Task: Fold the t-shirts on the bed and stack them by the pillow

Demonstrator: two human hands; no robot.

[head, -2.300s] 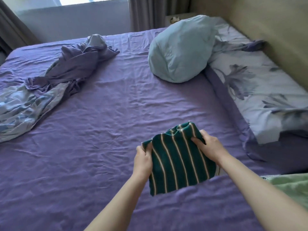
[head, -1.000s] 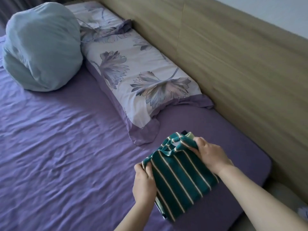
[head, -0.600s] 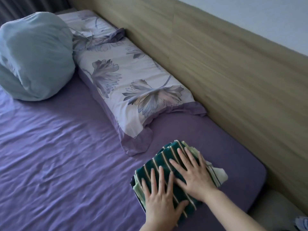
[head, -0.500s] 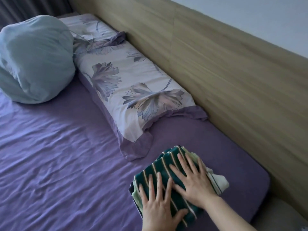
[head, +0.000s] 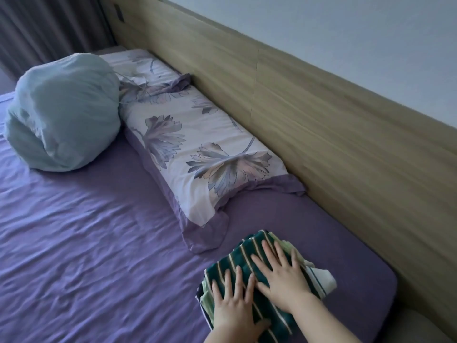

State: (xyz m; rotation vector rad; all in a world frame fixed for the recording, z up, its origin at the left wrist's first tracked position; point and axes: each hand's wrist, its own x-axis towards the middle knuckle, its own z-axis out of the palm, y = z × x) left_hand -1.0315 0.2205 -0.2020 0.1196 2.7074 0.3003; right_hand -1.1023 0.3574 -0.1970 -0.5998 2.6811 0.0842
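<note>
Both hands lie flat, fingers spread and palms down, on the folded green striped t-shirt (head: pixel 249 271); neither hand pinches any cloth. The left hand (head: pixel 231 306) covers the near left part of the shirt, and the right hand (head: pixel 282 273) presses the middle, just beside it at about 2 o'clock.

The striped shirt tops a small stack (head: pixel 319 278). Pale green and white edges of other folded garments poke out beneath it, at 3 o'clock of the right hand and at 9 o'clock of the left; how many lie under there cannot be told. The stack sits on the purple sheet (head: pixel 99 243) near the bed's corner. The floral pillow (head: pixel 197 154) lies at 11 o'clock of the stack, its purple flap close to the shirt's far edge, though whether they touch cannot be told. Farther on at 10 o'clock sits a bulging light blue pillow (head: pixel 61 120), and the wooden headboard (head: pixel 321 120) runs along from 12 to 3 o'clock.

This looks like the stacking step, with the shirt placed and being flattened. The next move likely calls for lifting both palms straight up so the layers do not slide, then turning toward the rest of the bed for any shirt left unfolded; none shows in this view.
</note>
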